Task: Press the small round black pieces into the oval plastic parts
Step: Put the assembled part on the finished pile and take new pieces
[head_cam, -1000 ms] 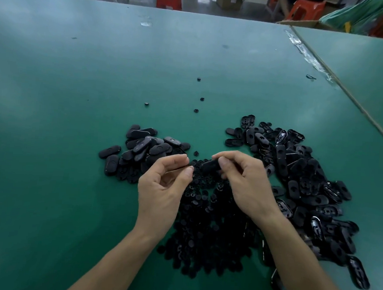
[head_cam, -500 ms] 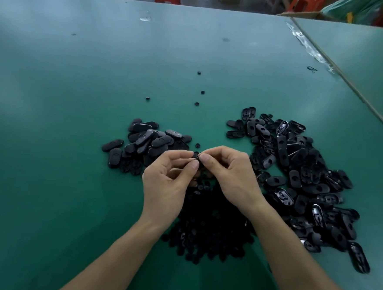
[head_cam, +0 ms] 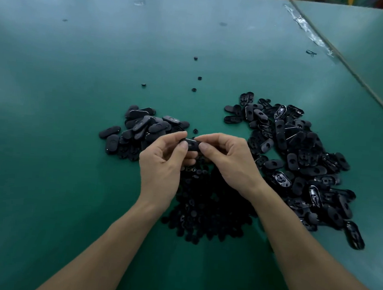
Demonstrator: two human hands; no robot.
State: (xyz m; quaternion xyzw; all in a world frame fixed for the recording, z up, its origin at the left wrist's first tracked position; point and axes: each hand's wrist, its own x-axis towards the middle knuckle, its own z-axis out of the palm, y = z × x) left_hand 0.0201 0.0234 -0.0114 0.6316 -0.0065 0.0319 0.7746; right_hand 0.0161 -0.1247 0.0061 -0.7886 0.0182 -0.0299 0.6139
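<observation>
Both hands have eased a little apart since half a second back, so the oval part (head_cam: pixel 191 144) now shows between them. The left hand (head_cam: pixel 162 163) and right hand (head_cam: pixel 228 161) each pinch one end of it, above the far edge of the round-piece heap (head_cam: pixel 206 204). A slipping thumb could send the part skittering (those strays (head_cam: pixel 199 78) farther off hint at it). Whether its hole is filled yet, the fingers hide; the dark heap blurs together.

Pretty sure this is a small factory or assembly workshop, not anyone's home. Huge green-matted table (head_cam: pixel 73 136), another green table (head_cam: pixel 363 43) butted up beside it with clear tape (head_cam: pixel 307 29) along the seam. Bulk heaps of identical black oval plastic parts (head_cam: pixel 298 157) and small round black pieces (head_cam: pixel 208 209) are dumped loose.
</observation>
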